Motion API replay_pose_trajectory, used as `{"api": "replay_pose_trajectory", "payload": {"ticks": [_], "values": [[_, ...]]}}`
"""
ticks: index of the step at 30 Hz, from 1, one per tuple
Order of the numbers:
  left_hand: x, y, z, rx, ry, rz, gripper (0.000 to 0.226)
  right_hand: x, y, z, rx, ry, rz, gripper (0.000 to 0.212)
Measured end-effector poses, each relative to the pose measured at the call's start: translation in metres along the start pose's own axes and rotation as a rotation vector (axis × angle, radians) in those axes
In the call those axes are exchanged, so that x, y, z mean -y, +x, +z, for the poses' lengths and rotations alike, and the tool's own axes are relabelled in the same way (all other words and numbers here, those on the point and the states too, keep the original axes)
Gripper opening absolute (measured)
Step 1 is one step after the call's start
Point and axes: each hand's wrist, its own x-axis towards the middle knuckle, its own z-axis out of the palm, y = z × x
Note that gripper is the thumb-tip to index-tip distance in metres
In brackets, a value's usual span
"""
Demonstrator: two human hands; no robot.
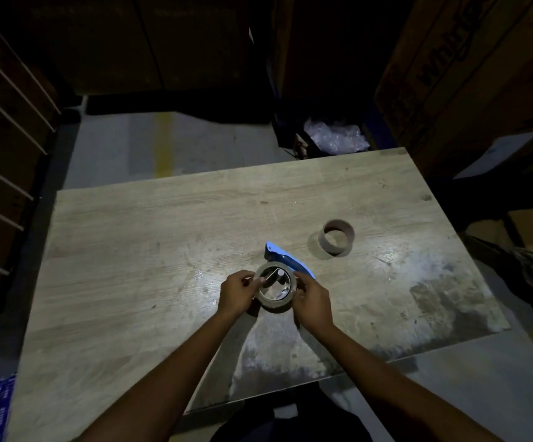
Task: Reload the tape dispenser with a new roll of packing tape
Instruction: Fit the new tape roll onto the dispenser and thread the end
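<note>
Hands work at the near centre of the pale wood-grain bench. Left hand and right hand each close a grip on the brown packing-tape roll, apparently seating it on the blue plastic dispenser beneath. Farther right lies an empty brown cardboard core.

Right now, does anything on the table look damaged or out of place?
Nothing looks damaged. A bare core stands apart, right of the roll and blue dispenser. The table is scuffed and stained.
</note>
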Motion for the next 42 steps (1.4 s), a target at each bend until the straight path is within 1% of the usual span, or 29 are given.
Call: {"api": "replay_pose_trajectory", "payload": {"ticks": [2,3,4,5,6,7,9,12,15,18,21,24,26,28,29,32,35,36,37,39,41,42], "values": [[-0.002,-0.002,0.000,0.010,-0.012,0.018,0.021,-0.005,0.002,0.001,0.055,-0.091,-0.061,0.042],[-0.003,-0.002,0.001,0.011,-0.011,0.020,0.020,-0.009,0.003,0.002,0.069,-0.226,-0.105,0.041],[-0.003,-0.002,0.001,0.009,-0.014,0.017,0.020,-0.016,0.005,0.003,0.070,-0.417,-0.166,0.046],[-0.003,-0.002,0.001,0.001,-0.017,0.004,0.020,-0.019,0.006,0.005,0.072,-0.602,-0.238,0.056],[-0.002,-0.001,0.001,-0.010,-0.025,-0.012,0.020,-0.022,0.007,0.006,0.081,-0.738,-0.300,0.060],[-0.002,-0.001,0.001,-0.016,-0.037,-0.027,0.021,-0.024,0.009,0.007,0.093,-0.830,-0.342,0.057],[0.000,-0.001,0.003,-0.015,-0.062,-0.044,0.020,-0.026,0.015,0.005,0.129,-0.890,-0.367,0.044],[-0.002,-0.003,0.006,-0.023,-0.110,-0.058,0.015,-0.025,0.029,0.001,0.267,-0.899,-0.315,0.043],[-0.001,-0.005,0.006,-0.019,-0.238,-0.117,0.016,-0.017,0.042,-0.003,0.409,-0.854,-0.280,0.041],[0.000,-0.008,0.004,-0.030,-0.427,-0.164,0.026,-0.018,0.051,-0.006,0.421,-0.704,-0.262,0.043],[-0.012,-0.015,0.001,-0.052,-0.629,-0.186,0.028,-0.019,0.050,-0.011,0.386,-0.401,-0.185,0.040],[-0.025,-0.021,0.004,-0.042,-0.707,-0.146,0.029,-0.014,0.040,-0.015,0.402,0.005,-0.109,0.029],[-0.036,-0.024,0.009,-0.034,-0.725,-0.133,0.031,-0.015,0.033,-0.014,0.399,0.170,-0.040,0.027],[-0.044,-0.025,0.015,-0.020,-0.731,-0.140,0.031,-0.023,0.028,-0.012,0.391,0.240,0.066,0.036],[-0.046,-0.024,0.018,-0.006,-0.719,-0.133,0.030,-0.029,0.026,-0.012,0.403,0.248,0.099,0.041],[-0.051,-0.022,0.027,0.022,-0.632,-0.108,0.027,-0.044,0.022,-0.014,0.428,0.187,0.073,0.046],[-0.058,-0.019,0.036,-0.018,-0.467,-0.070,0.021,-0.044,0.024,-0.021,0.434,0.122,0.086,0.047],[-0.059,-0.018,0.039,-0.028,-0.406,-0.047,0.022,-0.043,0.025,-0.024,0.427,0.113,0.084,0.050],[-0.060,-0.018,0.041,-0.034,-0.348,-0.029,0.023,-0.042,0.025,-0.027,0.399,0.118,0.080,0.056],[-0.062,-0.017,0.045,-0.051,-0.285,-0.023,0.024,-0.037,0.024,-0.033,0.266,0.119,0.049,0.072],[-0.063,-0.018,0.048,-0.081,-0.254,-0.028,0.023,-0.036,0.024,-0.039,0.119,0.013,-0.055,0.086],[-0.064,-0.018,0.049,-0.100,-0.234,-0.024,0.022,-0.037,0.025,-0.041,0.080,-0.071,-0.155,0.088]]}}
